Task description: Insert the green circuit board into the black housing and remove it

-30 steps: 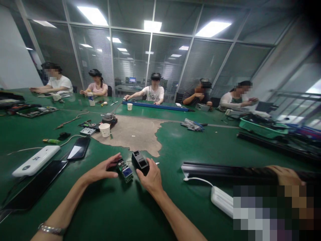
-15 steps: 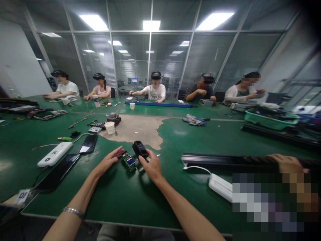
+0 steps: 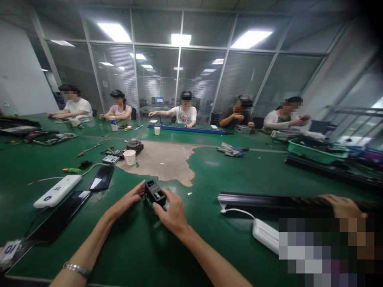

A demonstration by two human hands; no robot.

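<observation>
A small black housing with openings in its face (image 3: 155,192) is gripped from the right by my right hand (image 3: 174,211), thumb on the near end. Beneath it, mostly covered, the edge of a green circuit board (image 3: 149,202) shows. At the left side of these parts is my left hand (image 3: 133,198), its fingers stretched out towards the housing's far left corner. Whether those fingertips touch or hold the board cannot be made out.
Left lie a white power strip (image 3: 58,191) and two dark phone-like slabs (image 3: 102,177). A paper cup (image 3: 129,157) stands ahead. Right, another person's hand (image 3: 344,205) rests on a long black bar (image 3: 275,203). Several people sit across the table.
My right hand has moved left with the black housing, which now lies over the circuit board and covers most of it. The view has shifted slightly.
</observation>
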